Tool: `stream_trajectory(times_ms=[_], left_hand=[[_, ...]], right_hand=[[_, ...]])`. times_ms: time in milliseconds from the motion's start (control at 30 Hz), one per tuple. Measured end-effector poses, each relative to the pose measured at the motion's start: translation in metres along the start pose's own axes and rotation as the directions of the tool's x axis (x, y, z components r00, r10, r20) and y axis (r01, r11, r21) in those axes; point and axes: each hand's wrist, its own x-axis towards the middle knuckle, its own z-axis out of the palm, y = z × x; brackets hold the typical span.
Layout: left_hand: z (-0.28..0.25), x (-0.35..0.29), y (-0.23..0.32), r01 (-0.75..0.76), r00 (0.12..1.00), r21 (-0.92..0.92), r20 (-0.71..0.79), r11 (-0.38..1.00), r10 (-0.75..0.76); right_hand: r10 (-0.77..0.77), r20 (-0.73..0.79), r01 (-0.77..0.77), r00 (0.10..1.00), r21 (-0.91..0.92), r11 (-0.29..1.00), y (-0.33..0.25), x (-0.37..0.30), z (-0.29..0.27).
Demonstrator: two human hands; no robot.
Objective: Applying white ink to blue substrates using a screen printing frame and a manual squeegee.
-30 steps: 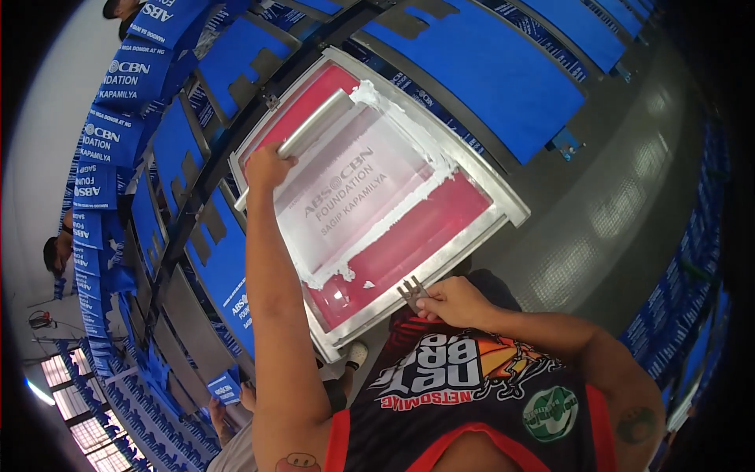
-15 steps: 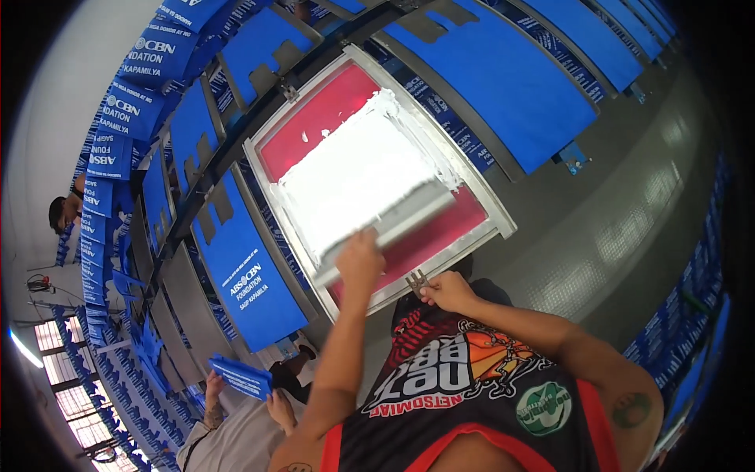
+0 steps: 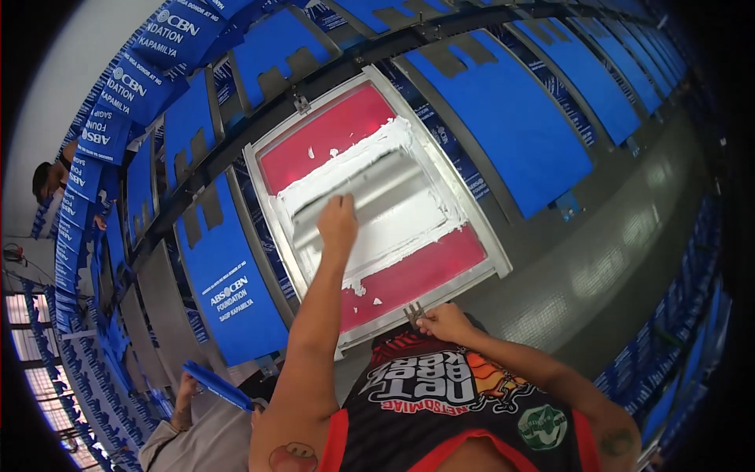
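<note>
A silk-screen frame (image 3: 464, 176) with pale metal sides lies in front of me, its mesh (image 3: 318, 140) red at both ends. White ink (image 3: 401, 206) covers the middle, with thick ridges along its edges. My left hand (image 3: 338, 224) is closed on a wide squeegee (image 3: 376, 187), which spans the white area and is blurred by motion. At the frame's near edge, my right hand (image 3: 445, 323) pinches a small forked metal bracket (image 3: 414, 315). What lies under the mesh is hidden.
Blue printed bag panels lie on boards to the left (image 3: 228, 275) and right (image 3: 503, 118). A small clamp (image 3: 301, 103) sits at the frame's far edge. Close by on my left, a person holds a folded blue piece (image 3: 216, 385). Blue bags (image 3: 169, 35) hang along the far left.
My left hand has pushed the squeegee away from me, from the near part of the white area towards its far part. My right hand stays at the bracket. The view has shifted slightly.
</note>
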Motion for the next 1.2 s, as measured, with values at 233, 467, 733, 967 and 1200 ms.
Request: stream_trajectory(times_ms=[233,467,733,967,1200], left_hand=[[-0.125,0.040,-0.012,0.423,0.739,-0.003,0.579,0.906,-0.343],[-0.103,-0.059,-0.142,0.835,0.463,-0.548,0.662,0.041,-0.590],[-0.121,-0.020,-0.041,0.769,0.523,-0.640,0.632,-0.004,-0.572],[-0.025,0.078,0.142,0.731,0.575,-0.682,0.635,-0.024,-0.516],[0.030,0.136,0.234,0.763,0.511,-0.636,0.701,-0.113,-0.497]], right_hand=[[0.005,0.081,0.029,0.997,-0.403,0.915,-0.060,-0.002,-0.080],[-0.110,-0.681,-0.239,0.724,-0.398,0.886,0.001,0.062,-0.172],[0.070,-0.546,-0.026,0.835,0.087,0.996,-0.002,0.011,-0.229],[-0.013,-0.608,0.106,0.794,0.118,0.987,0.069,-0.017,-0.434],[0.000,-0.656,0.021,0.755,0.024,0.999,0.115,-0.005,-0.549]])
